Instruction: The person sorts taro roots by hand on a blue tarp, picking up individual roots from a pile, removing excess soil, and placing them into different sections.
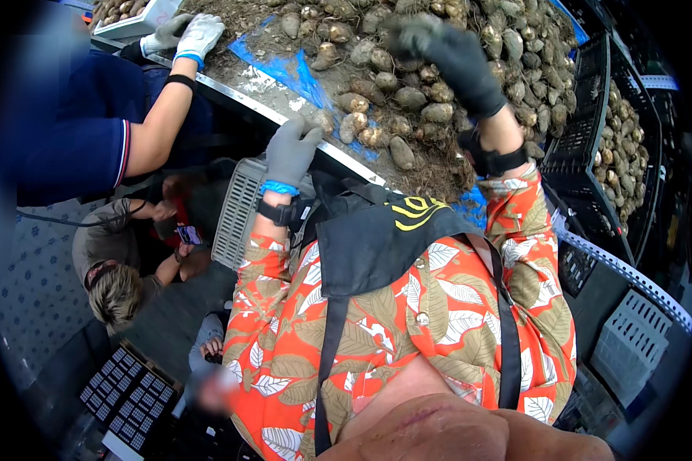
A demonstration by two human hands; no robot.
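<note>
Hovering the right hand over the tubers at 1 o'clock, I am seeing a blur around its dark-gloved fingers, so I am not able to tell whether they are standing apart or clamping on anything. The tubers are covering much of the tabletop from 12 to 1 o'clock, with loose roots and soil lying among them. My left hand, in a grey glove, is sitting at 11 o'clock by the metal edge; its fingers are bending loosely, their inner side is hiding from me, and I am not able to tell what, if anything, they are gripping. For good handling, I am judging that each tuber is needing a grip round its thick middle, since the stringy roots are probably tearing under a pull. I am favouring low, unhurried passes, because neighbouring tubers are leaning together and are likely rolling when one is coming free. I am also minding the torn blue sheet at 11 o'clock, and allowing room for a co-worker's gloved hands farther out that way.
</note>
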